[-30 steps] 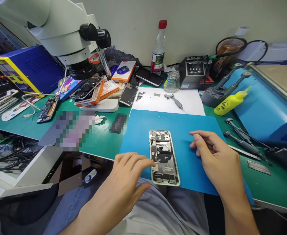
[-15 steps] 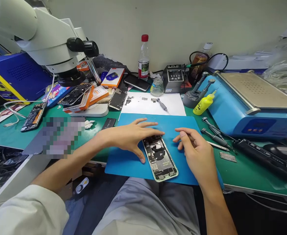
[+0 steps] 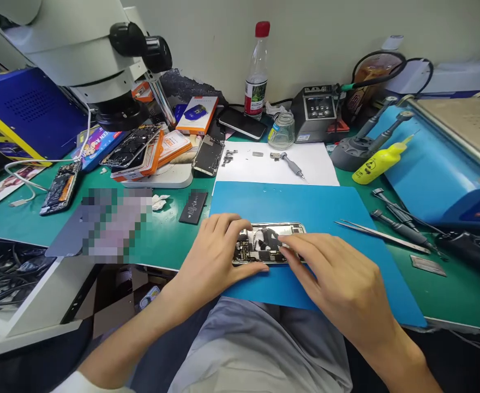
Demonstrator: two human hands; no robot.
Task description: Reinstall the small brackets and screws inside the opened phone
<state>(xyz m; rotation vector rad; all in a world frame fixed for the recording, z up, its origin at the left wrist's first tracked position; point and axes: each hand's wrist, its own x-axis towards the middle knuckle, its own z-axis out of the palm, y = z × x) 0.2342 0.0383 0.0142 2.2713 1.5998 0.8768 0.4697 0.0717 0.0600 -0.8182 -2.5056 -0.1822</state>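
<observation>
An opened smartphone (image 3: 265, 255) lies crosswise on the blue mat (image 3: 305, 202), its circuit boards and inner frame bare. My left hand (image 3: 213, 251) grips the phone's left end, fingers on the far edge and thumb along the near edge. Inside the phone's middle is a torn black film (image 3: 269, 238) with white patches. My right hand (image 3: 338, 273) reaches over the phone's right part, thumb and forefinger pinched together at the edge of that film. What lies between those fingertips is hidden.
Tweezers (image 3: 383, 234) and screwdrivers (image 3: 401, 224) lie right of the mat. Behind it, white paper (image 3: 244, 172) bears small parts and a grey screwdriver (image 3: 292, 164). A black battery (image 3: 193, 207) lies to the left. The microscope (image 3: 88, 60) overhangs the back left.
The phone has turned from lengthwise to crosswise. My left hand has closed on its left end, and my right hand has come in from the right to pinch at its middle. The view has shifted.
</observation>
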